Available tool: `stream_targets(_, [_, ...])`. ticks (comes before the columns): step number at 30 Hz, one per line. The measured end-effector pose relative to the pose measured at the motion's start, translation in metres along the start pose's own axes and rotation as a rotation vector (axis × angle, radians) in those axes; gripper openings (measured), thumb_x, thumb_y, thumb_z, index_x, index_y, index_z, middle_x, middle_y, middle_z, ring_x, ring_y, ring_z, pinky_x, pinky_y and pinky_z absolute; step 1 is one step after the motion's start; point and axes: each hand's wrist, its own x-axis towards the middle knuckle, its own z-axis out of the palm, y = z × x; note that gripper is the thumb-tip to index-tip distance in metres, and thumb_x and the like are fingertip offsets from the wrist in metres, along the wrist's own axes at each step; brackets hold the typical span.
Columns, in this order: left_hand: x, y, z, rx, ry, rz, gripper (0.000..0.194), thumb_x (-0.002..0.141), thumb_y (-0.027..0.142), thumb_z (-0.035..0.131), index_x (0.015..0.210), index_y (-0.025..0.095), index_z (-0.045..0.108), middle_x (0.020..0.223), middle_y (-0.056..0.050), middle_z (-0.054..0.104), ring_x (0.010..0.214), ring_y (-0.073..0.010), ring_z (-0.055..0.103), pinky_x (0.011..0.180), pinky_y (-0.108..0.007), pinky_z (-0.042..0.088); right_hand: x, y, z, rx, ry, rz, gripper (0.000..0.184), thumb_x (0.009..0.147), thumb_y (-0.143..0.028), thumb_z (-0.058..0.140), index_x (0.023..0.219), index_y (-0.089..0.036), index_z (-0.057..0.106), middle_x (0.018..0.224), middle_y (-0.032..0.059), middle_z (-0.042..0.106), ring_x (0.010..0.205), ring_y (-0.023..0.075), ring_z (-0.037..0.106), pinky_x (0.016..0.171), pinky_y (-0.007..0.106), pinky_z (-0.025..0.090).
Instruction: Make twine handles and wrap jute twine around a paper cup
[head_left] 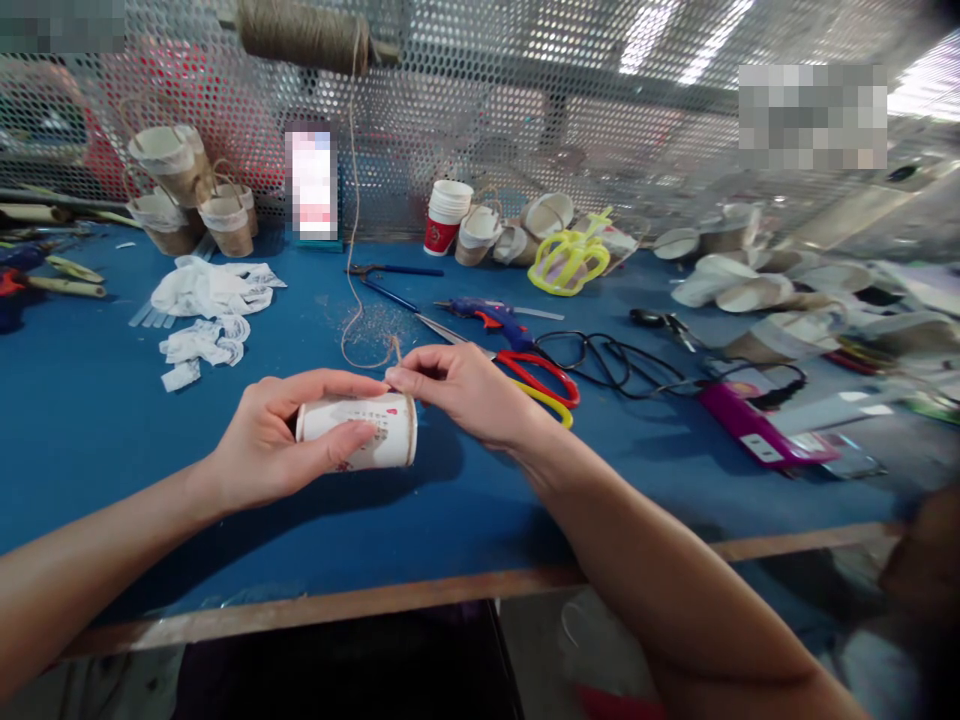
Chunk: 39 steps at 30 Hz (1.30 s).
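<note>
My left hand (281, 440) is wrapped round a white paper cup (367, 432) lying on its side above the blue table (90, 400), thumb on top and fingers underneath. My right hand (461, 385) pinches a strand of brown twine (352, 300) at the cup's rim on the right. The twine runs up from there to a spool (304, 32) hanging on the mesh wall. A narrow band of twine shows at the cup's rim.
Red and yellow scissors (544, 385), a blue glue gun (491, 315) and a black cable (600, 360) lie just beyond my right hand. White lace scraps (210, 300) sit at left. Twine-wrapped cups (180, 190), stacked cups (446, 215), a yellow crown (570, 260) and a pink phone (757, 430) surround them.
</note>
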Motion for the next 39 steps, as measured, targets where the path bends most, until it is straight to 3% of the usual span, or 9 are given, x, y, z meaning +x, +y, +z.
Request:
stream_targets(5, [-0.0008,-0.0033,0.0002,0.002,0.016,0.041,0.023,0.072,0.026,0.064,0.092,0.015,0.067,0.062,0.000,0.068,0.042,-0.0052,0.049,0.038,-0.012,0.039,0.0001,-0.0005,0.0000,-0.006,-0.014,0.036,0.022,0.072,-0.035,0.061,0.065,-0.014,0.061,0.061,-0.0029,0.052,0.059,0.0083,0.043,0.057,0.023,0.033])
stream_targets(13, [-0.0002,-0.0045,0.0010,-0.041,0.015,-0.040,0.025,0.072,0.029,0.064,0.093,0.015,0.067,0.074,-0.004,0.071,0.045,-0.0067,0.054,0.040,-0.013,0.042,0.0013,0.0021,0.0007,0.059,-0.034,0.081,0.020,0.073,-0.033,0.059,0.067,-0.014,0.062,0.063,-0.0024,0.053,0.060,0.0085,0.044,0.059,0.024,0.033])
stream_targets(20, [0.0010,-0.0047,0.0025,-0.040,0.008,-0.009,0.022,0.072,0.024,0.064,0.092,0.015,0.066,0.068,-0.002,0.070,0.044,-0.0059,0.054,0.040,-0.012,0.043,0.0029,0.0033,0.0013,0.066,-0.052,0.104,0.020,0.074,-0.031,0.058,0.067,-0.013,0.061,0.062,-0.0017,0.053,0.059,0.0086,0.044,0.059,0.024,0.033])
stream_targets(27, [-0.0008,-0.0039,0.0010,0.106,0.026,0.177,0.020,0.072,0.019,0.063,0.091,0.014,0.066,0.062,0.000,0.068,0.039,-0.0038,0.046,0.036,-0.011,0.037,0.0030,0.0069,0.0003,0.047,-0.048,0.052,0.019,0.074,-0.032,0.058,0.068,-0.014,0.061,0.062,-0.0022,0.052,0.059,0.0092,0.044,0.058,0.025,0.034])
stream_targets(35, [-0.0023,-0.0053,0.0008,0.243,0.021,0.405,0.021,0.073,0.015,0.062,0.095,0.014,0.062,0.076,-0.003,0.072,0.042,-0.0033,0.052,0.039,-0.011,0.039,0.0017,0.0055,0.0002,0.073,-0.050,0.043,0.023,0.072,-0.037,0.060,0.070,-0.015,0.061,0.065,-0.0011,0.054,0.062,0.0102,0.046,0.061,0.026,0.036])
stream_targets(39, [-0.0029,-0.0018,0.0000,0.375,0.041,0.519,0.016,0.077,0.020,0.059,0.091,0.014,0.062,0.065,-0.001,0.071,0.040,-0.0041,0.054,0.040,-0.011,0.040,-0.0005,0.0017,-0.0009,0.058,0.017,0.040,0.024,0.070,-0.037,0.062,0.075,-0.014,0.058,0.069,-0.0006,0.054,0.063,0.0098,0.046,0.060,0.025,0.036])
